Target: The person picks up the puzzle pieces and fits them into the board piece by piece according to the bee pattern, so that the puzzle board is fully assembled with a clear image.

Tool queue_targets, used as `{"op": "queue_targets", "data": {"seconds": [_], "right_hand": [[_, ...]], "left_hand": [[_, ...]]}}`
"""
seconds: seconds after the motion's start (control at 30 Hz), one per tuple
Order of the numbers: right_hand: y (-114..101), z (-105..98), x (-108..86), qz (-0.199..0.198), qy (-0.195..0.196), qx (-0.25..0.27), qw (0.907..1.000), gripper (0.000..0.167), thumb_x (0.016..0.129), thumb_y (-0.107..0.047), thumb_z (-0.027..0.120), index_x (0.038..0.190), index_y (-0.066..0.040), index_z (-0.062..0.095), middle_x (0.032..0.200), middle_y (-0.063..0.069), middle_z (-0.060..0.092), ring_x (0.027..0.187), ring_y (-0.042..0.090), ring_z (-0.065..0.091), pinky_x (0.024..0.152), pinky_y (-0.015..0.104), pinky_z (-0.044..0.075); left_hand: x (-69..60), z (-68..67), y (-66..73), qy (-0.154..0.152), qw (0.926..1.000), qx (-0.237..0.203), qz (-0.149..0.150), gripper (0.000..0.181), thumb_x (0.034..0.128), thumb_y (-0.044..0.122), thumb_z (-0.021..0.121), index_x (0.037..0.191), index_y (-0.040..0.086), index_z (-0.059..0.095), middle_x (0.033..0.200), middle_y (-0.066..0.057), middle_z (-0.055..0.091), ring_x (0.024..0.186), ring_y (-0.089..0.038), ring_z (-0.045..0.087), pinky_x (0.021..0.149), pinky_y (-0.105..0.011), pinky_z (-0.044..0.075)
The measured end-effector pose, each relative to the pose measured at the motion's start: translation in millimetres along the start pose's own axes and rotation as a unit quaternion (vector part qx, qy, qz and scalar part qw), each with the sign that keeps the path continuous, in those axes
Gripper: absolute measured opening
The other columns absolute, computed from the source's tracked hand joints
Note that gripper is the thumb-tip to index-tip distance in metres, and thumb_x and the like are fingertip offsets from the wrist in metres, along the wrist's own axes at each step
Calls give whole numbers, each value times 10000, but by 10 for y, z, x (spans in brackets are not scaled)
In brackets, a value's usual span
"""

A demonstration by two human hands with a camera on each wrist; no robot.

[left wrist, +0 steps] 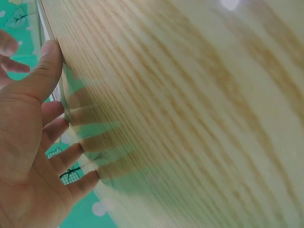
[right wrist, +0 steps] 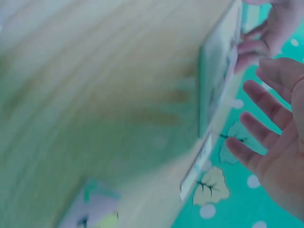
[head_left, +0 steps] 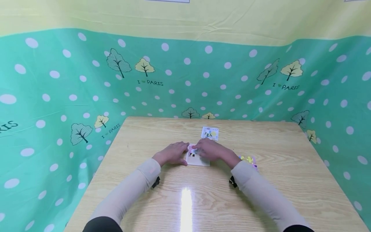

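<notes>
A small white square board (head_left: 200, 161) lies mid-table, with a few pink, black and white picture pieces (head_left: 192, 152) in its upper left part. My left hand (head_left: 172, 152) rests at its left side, thumb by the near corner and fingers at the far end. In the left wrist view the fingers (left wrist: 71, 159) of that hand are spread and touch the table. My right hand (head_left: 209, 149) reaches over the board from the right, a fingertip at the pieces. In the right wrist view its fingers (right wrist: 259, 130) are loosely extended above the board (right wrist: 218, 71).
Behind the board lies a picture card (head_left: 210, 133) showing a bee and a yellow shape. Yellow and purple puzzle pieces (head_left: 250, 159) lie to the right, partly behind my right forearm. A green dotted cloth (head_left: 179, 71) hangs around the wooden table (head_left: 203, 196).
</notes>
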State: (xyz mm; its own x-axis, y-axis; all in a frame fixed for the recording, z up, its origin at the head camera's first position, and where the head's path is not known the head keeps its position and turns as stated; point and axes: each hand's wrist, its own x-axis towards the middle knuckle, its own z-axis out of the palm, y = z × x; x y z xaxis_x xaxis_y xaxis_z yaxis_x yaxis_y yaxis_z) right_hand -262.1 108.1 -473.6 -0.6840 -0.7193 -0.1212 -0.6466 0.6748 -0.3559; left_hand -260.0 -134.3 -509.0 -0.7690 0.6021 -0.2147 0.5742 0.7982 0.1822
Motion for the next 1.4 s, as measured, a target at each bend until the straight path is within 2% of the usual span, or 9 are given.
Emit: {"op": "queue_targets", "data": {"seconds": [0.23, 0.43, 0.57, 0.8, 1.03, 1.4], "right_hand": [[180, -146, -224, 99, 238, 191, 9995, 371, 992, -166, 636, 1353, -85, 654, 1339, 103, 677, 1294, 314, 588, 1146, 508, 465], [357, -174, -444, 234, 370, 131, 9990, 376, 976, -138, 630, 1347, -80, 658, 1311, 86, 693, 1258, 295, 612, 1115, 487, 494], [419, -187, -597, 317, 419, 208, 9984, 376, 965, -132, 648, 1333, -58, 662, 1272, 105, 704, 1216, 307, 629, 1091, 503, 508], [567, -180, -876, 575, 604, 151, 9964, 363, 941, -124, 690, 1297, -51, 683, 1206, 113, 723, 1150, 306, 646, 1026, 508, 544], [729, -162, -1130, 905, 553, 114, 9943, 365, 928, -121, 727, 1286, -60, 693, 1171, 95, 722, 1108, 288, 647, 965, 480, 569], [957, -79, -1364, 823, 639, -277, 9942, 357, 850, -17, 734, 1206, -46, 734, 1088, 74, 736, 1021, 269, 664, 902, 473, 583]], "left_hand": [[-11, -3, 16, -29, 10000, -41, -44, 995, 842, 628, 717, 1575, 66, 347, 1645, -110, 366, 1537, -327, 322, 1270, -506, 293], [-19, 0, 22, -64, 9999, -32, -88, 953, 847, 625, 712, 1561, 87, 379, 1661, -103, 336, 1544, -327, 306, 1269, -517, 291], [-34, -21, 32, -47, 9999, -116, -70, 993, 851, 603, 725, 1582, 60, 331, 1654, -110, 348, 1541, -335, 310, 1266, -523, 294], [-49, -51, 43, -43, 9999, -146, -43, 1034, 844, 611, 725, 1593, 44, 294, 1649, -118, 356, 1540, -344, 311, 1267, -523, 290], [-52, -47, 40, -74, 9999, 13, -99, 1038, 843, 633, 712, 1596, 53, 295, 1651, -103, 356, 1540, -331, 315, 1268, -499, 299], [-36, -33, 33, -62, 10000, -3, -77, 1037, 841, 633, 711, 1594, 51, 299, 1652, -102, 355, 1538, -330, 320, 1270, -495, 296]]}}
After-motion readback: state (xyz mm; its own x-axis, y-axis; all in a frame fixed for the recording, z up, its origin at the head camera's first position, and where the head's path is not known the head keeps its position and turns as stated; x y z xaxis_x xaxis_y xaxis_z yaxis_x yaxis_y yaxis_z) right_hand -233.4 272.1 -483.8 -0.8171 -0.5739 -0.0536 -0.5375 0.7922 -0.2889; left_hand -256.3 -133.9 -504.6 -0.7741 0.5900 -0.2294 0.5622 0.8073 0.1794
